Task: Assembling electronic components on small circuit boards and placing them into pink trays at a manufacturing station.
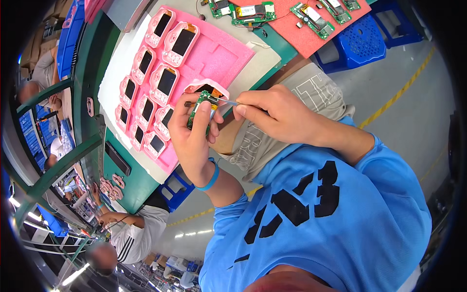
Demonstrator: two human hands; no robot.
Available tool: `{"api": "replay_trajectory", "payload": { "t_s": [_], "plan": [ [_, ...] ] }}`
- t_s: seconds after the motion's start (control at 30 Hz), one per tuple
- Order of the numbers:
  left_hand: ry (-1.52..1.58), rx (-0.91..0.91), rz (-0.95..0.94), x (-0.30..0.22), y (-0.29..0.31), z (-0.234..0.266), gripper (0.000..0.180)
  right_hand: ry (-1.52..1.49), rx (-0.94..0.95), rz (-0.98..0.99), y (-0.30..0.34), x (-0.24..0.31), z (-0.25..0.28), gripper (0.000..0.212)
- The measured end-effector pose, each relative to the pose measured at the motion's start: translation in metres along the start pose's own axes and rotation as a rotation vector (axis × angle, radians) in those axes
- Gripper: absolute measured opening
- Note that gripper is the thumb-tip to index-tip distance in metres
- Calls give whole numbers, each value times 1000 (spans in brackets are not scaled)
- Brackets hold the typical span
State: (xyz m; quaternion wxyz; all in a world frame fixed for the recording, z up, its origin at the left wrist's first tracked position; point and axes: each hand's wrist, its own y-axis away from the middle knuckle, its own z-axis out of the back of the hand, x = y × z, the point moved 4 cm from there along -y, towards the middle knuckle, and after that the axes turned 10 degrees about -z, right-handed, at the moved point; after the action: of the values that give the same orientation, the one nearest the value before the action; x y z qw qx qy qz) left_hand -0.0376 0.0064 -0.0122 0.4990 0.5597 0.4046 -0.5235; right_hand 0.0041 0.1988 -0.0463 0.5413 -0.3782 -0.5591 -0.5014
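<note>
Workshop floor (pixel 384 138) in grey, marked with yellow lines, surrounds a green bench (pixel 141 179). Nearest is the wearer's blue shirt (pixel 311 233), printed with large black characters cut off by folds; pale outlined lettering runs over both legs of the grey shorts (pixel 306 90). One blue wristband (pixel 210 177) circles the left wrist.

One green circuit board (pixel 196 108) is in the left hand (pixel 187 138), its thumb pressed over the face and the other fingers curled around the edges. Thumb and forefinger of the right hand (pixel 282 114) pinch one slim tool (pixel 231 102), its tip at the board. Just behind them sits one pink shell (pixel 217 86), partly hidden.

Past the hands, ten more pink shells with dark screens (pixel 181 45) lie on pink foam (pixel 221 56). Beyond, five green boards (pixel 311 19) can be counted, three on red foam (pixel 289 33); print on their pale batteries is too small to read. Three blue stools (pixel 357 44) show: two beyond the red foam, one under the bench. Farther off at lower left, one co-worker in a white top (pixel 138 236) with black stripes sits near a cluster of small pink parts (pixel 111 189).
</note>
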Motion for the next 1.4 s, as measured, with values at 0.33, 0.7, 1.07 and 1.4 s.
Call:
{"api": "replay_trajectory", "payload": {
  "t_s": [0.33, 0.7, 1.07, 1.4],
  "plan": [
    [-101, -78, -18, -10, -5, -11, 18, 3, -29, 10, 2, 13, 7, 16],
    [-124, -35, -105, -21, -37, -48, 9, -88, 42, -145, 11, 12, 37, 24],
    [-72, 250, 90, -35, -65, -50, 66, -27, -258, 67, 6, 8, 103, 27],
    [28, 181, 77, -39, -53, -52, 81, 749, -93, 434, -48, 41, 68, 40]
  ]
}}
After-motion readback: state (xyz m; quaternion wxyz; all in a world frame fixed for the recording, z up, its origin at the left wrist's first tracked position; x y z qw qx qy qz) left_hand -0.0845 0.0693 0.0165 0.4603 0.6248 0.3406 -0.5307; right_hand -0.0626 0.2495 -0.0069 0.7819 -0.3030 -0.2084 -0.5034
